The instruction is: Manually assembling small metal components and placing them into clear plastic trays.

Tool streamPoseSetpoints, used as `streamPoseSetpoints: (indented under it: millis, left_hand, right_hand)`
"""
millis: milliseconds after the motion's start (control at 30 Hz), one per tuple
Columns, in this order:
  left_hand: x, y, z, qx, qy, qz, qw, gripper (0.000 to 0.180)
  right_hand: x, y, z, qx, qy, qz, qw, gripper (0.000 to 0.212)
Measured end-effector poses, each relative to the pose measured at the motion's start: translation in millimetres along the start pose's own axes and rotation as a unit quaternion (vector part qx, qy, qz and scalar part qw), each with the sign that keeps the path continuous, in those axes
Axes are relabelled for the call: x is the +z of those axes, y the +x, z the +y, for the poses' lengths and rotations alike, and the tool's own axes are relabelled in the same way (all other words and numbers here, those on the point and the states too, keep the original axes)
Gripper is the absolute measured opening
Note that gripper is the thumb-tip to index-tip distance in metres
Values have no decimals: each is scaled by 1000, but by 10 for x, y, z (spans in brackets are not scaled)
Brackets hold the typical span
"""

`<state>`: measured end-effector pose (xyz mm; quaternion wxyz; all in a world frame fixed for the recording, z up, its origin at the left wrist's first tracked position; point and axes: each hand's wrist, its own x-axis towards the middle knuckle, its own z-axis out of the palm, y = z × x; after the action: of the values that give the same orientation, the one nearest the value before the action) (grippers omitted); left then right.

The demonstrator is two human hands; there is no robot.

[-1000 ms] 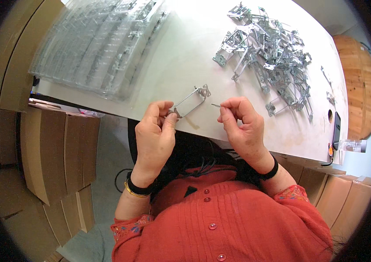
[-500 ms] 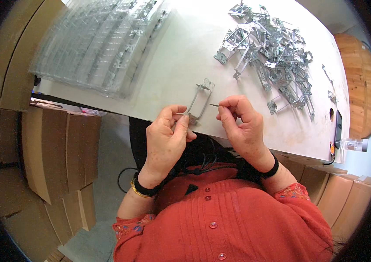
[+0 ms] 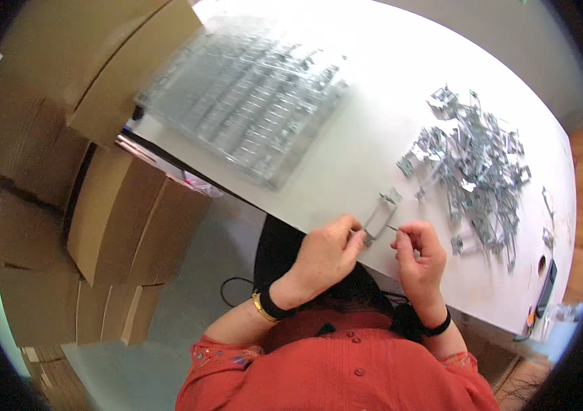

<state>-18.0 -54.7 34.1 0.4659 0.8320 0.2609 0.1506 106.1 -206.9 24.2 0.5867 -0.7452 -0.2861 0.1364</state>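
Fingertips and thumb of your left hand (image 3: 324, 257) pinch the near end of a metal bracket (image 3: 391, 197), which slants away from you over the front edge of the table (image 3: 336, 205); whether its far end touches the tabletop, I can't tell. Your right hand (image 3: 423, 264) grips what looks like a thin pin (image 3: 392, 227) between thumb and finger, its tip beside the bracket's right bar — touching or just short of it, the blur hides which.

To work well like this, keep the left pinch firm so the bracket doesn't twist, hold the pin lightly, and line up its tip before putting any pressure on it.

Compared with half a second ago, your hands are closer together and the pin's tip is nearer the bracket. Beyond your right hand, the heap of metal parts (image 3: 483, 171) and, off to the left, the clear plastic trays (image 3: 243, 103) both sit lower and further right — the whole view has swung, and more of the cardboard boxes (image 3: 110, 219) shows.
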Motion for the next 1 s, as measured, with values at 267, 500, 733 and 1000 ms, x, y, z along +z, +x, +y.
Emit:
streamPoseSetpoints:
  millis: [267,500,733,1000]
  left_hand:
    - [121,251,102,66,90,53,992,31]
    - [291,515,162,21,90,6,996,27]
    - [406,618,58,23,102,12,994,25]
    - [336,679,317,11,178,-21,984,29]
  right_hand:
    - [-142,49,73,0,18,11,1000,6]
    - [-201,56,56,10,28,14,999,6]
    - [-254,68,64,-5,13,12,1000,6]
    - [-343,32,81,3,-1,-15,1000,4]
